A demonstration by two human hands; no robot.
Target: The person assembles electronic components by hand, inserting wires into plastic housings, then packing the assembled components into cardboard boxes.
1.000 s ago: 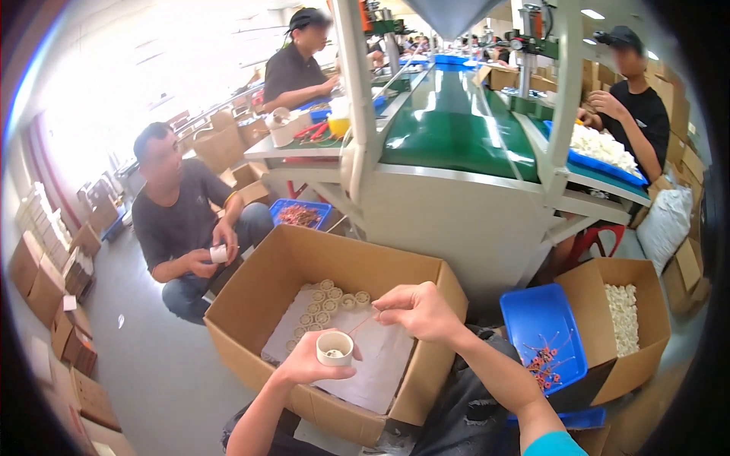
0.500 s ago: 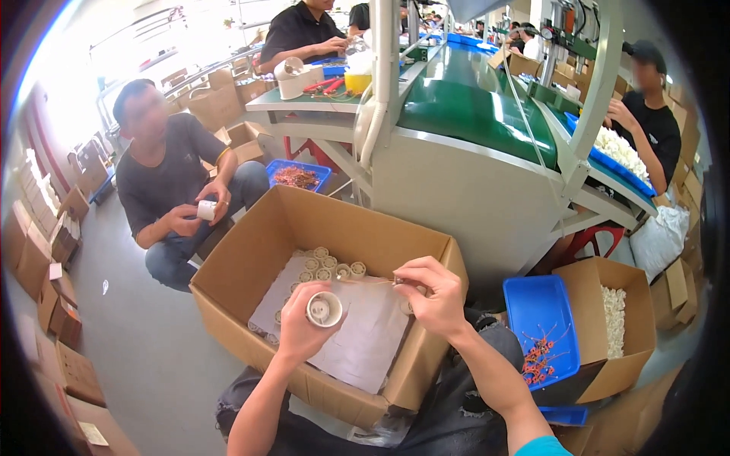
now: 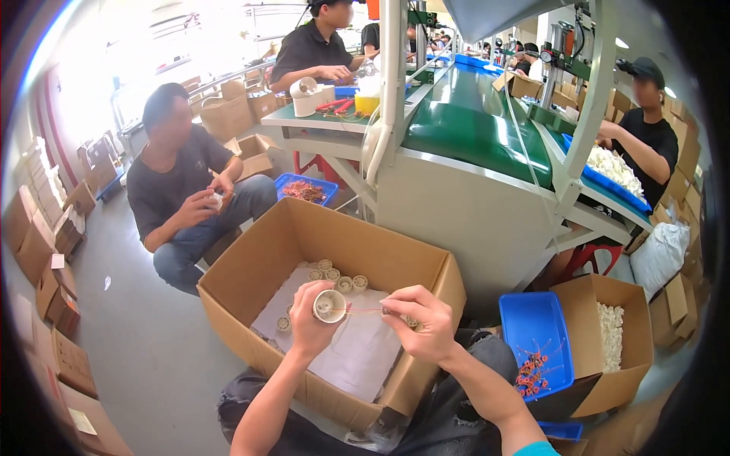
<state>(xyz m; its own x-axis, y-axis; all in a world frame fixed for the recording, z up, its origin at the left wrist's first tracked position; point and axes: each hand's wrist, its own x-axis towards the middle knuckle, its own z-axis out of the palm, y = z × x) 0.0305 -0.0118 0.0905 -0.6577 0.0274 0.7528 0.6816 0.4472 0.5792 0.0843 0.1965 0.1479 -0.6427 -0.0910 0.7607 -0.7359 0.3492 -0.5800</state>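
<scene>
My left hand (image 3: 306, 323) is wrapped round a round white plastic housing (image 3: 339, 311), its open end facing up toward me. Inside that housing a paler inner fitting shows. Thin reddish wires (image 3: 363, 310) stretch from the housing's mouth to my right hand (image 3: 426, 327), whose thumb and fingers pinch a small dark end of them. What exactly that end is, I cannot make out. Both hands are above a large open cardboard box (image 3: 334, 237). In it, several similar white round housings (image 3: 345, 283) stand on a white sheet (image 3: 357, 357).
Right of my knee lies a blue tray (image 3: 532, 319) with red wired parts (image 3: 532, 374), beside a carton of small white pieces (image 3: 610, 334). At the left a seated person (image 3: 179, 182) handles a white part. Beyond the box stands a green conveyor (image 3: 475, 137), with other people working alongside.
The wires now run straight into the housing's mouth; before, they trailed behind it. My right hand has come lower and a little nearer the left. The whole view has shifted slightly.
</scene>
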